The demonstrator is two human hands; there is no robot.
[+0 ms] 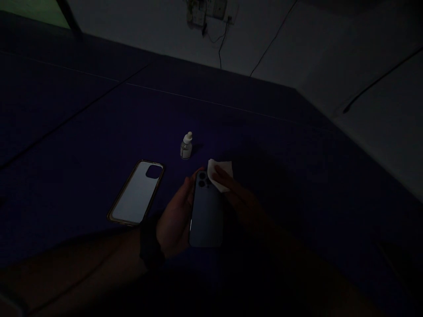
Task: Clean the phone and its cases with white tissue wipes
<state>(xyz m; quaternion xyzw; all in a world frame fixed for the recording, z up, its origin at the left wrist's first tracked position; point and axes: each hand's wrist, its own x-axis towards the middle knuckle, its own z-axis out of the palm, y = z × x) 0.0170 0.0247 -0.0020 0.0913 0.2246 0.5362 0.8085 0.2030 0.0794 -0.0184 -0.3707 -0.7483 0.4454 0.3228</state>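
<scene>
- Left hand (pixel 174 222), with a black band (pixel 150 243) on its wrist, grips a phone (pixel 206 220) along its left edge; the fingers underneath are mostly hidden.
- Phone: back side up, upright in the view, just right of the left palm, with round camera lenses (pixel 202 180) at its top end.
- Right hand (pixel 240 198) holds a white cloth (pixel 226 166), its fingers stretched over it; the cloth meets the phone's top right corner, beside the lenses. The thumb is too dark to make out.
- Phone case (pixel 134 198): lying left of the left hand, pale with a dark rim, its camera cutout at the upper right.
- Small bottle (pixel 186 150): standing beyond the phone, white dropper cap on top, label on its side.
- All around, a dark blue surface (pixel 99 127) reaches back to a pale wall (pixel 139 31) with sockets (pixel 214 9) and cords (pixel 223 44).
</scene>
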